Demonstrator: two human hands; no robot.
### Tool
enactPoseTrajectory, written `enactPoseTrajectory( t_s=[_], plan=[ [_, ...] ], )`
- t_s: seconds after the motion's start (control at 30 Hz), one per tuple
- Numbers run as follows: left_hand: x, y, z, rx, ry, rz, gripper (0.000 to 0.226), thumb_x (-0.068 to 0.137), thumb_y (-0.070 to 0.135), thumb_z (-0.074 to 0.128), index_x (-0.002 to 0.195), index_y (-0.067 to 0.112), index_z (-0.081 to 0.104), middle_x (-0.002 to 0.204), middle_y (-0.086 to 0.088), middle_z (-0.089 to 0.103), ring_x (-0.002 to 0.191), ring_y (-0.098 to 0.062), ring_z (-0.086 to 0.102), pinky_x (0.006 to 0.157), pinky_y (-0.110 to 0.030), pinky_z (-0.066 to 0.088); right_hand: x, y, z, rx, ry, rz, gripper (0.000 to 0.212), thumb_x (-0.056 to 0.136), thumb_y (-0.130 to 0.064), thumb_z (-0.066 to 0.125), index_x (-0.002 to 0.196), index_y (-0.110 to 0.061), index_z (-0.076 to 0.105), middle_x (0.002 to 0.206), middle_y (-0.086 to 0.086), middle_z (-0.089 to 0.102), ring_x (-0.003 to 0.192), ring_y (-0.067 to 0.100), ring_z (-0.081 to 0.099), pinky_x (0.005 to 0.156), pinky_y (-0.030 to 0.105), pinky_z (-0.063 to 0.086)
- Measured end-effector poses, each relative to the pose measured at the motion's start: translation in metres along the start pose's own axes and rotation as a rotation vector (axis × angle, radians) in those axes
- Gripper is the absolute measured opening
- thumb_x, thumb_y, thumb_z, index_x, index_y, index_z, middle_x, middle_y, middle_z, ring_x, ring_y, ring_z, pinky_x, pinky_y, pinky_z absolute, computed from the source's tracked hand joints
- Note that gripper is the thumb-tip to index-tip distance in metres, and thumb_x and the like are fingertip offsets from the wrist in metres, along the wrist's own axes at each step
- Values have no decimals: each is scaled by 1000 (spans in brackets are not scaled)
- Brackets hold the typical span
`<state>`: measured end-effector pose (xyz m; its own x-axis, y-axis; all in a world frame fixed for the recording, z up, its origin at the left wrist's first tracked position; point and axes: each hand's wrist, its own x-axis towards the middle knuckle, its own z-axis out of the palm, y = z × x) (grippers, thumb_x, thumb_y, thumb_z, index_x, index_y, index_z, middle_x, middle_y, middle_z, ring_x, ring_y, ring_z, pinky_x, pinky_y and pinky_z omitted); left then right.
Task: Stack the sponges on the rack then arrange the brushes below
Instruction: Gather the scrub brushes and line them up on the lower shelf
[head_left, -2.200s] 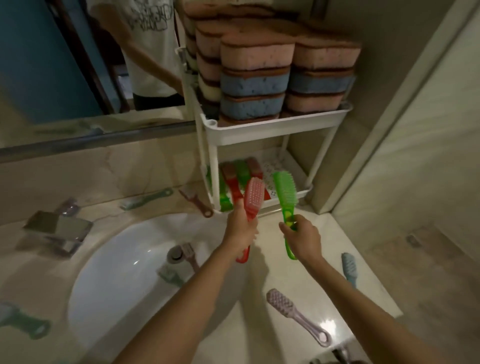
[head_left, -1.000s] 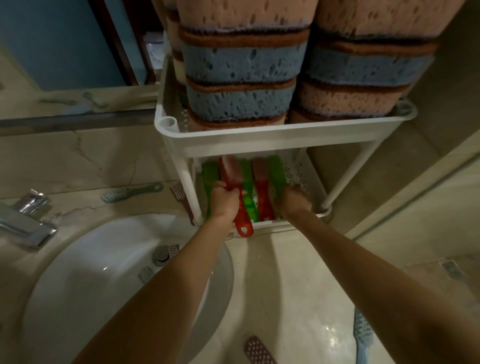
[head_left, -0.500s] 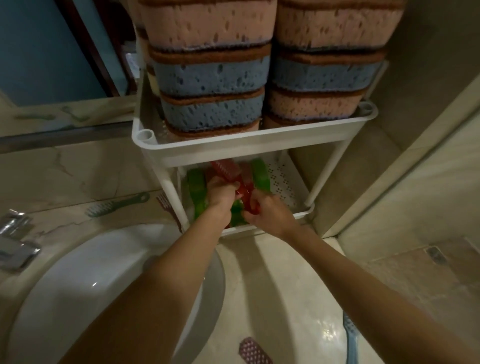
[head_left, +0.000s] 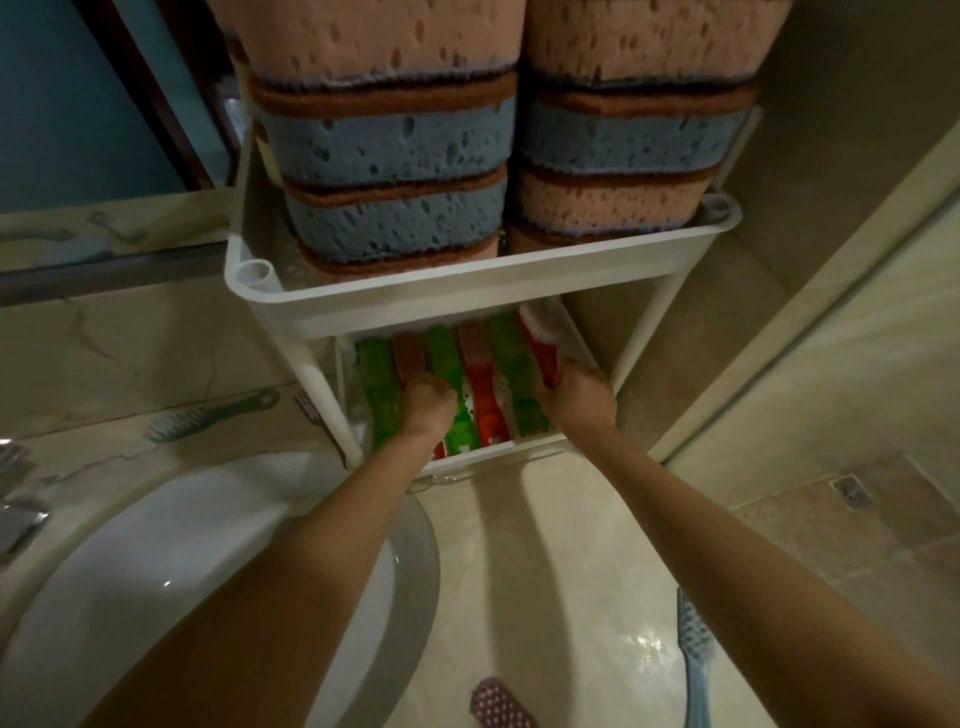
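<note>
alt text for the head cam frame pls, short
Both hands, left hand and right hand, reach into the lower shelf of a white rack, on a row of alternating green and red brushes. Pink and blue sponges fill the top tier.

Sponges (head_left: 395, 150) stacked on white rack (head_left: 467, 291) top tier | red and green brushes (head_left: 483, 379) side by side below | left hand (head_left: 428, 402), right hand (head_left: 576, 392) reach into lower tier | blue brush (head_left: 693, 654) on surface (head_left: 545, 597)
</note>
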<state>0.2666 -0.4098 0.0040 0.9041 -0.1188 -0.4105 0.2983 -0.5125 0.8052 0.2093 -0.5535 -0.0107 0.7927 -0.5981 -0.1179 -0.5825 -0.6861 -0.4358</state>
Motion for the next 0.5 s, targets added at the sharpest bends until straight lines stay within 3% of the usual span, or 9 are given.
enactPoseTrajectory(
  t_s=[0.07,0.17,0.27,0.4,0.5],
  plan=[
    [1,-6,-1,55,-16,26,17,94,5,41,86,8,56,90,-13,50,70,-19,50,72,-28,40,3,0,5,-57,4,19,38,95,-39,46,110,-6,57,107,16,65,99,32,63,78,36,51],
    [2,-8,-2,63,-68,24,20,95,8,43,107,1,57,94,-13,51,87,-21,51,81,-33,48,5,0,4,-165,-43,11,36,98,-34,43,119,-7,54,114,16,62,106,30,61,83,37,50],
    [3,-9,-2,60,-125,-9,11,95,8,44,89,11,53,86,-7,53,87,-20,52,93,-42,49,9,-3,2,-236,-82,-24,33,98,-25,43,125,-6,49,121,15,58,112,29,57,87,36,48],
    [1,-9,-2,49,-156,-14,30,93,3,46,69,20,49,73,2,48,90,-20,52,95,-41,48,9,-6,0,-302,-113,-46,32,98,-16,40,126,-2,47,129,18,52,119,32,51,96,40,44],
    [0,-11,-2,39,-155,4,16,93,1,45,93,4,61,89,-8,55,95,-21,51,96,-42,48,7,-5,1,-332,-130,-55,33,98,-15,41,128,-4,46,132,17,49,121,32,49,97,40,43]
  ],
)
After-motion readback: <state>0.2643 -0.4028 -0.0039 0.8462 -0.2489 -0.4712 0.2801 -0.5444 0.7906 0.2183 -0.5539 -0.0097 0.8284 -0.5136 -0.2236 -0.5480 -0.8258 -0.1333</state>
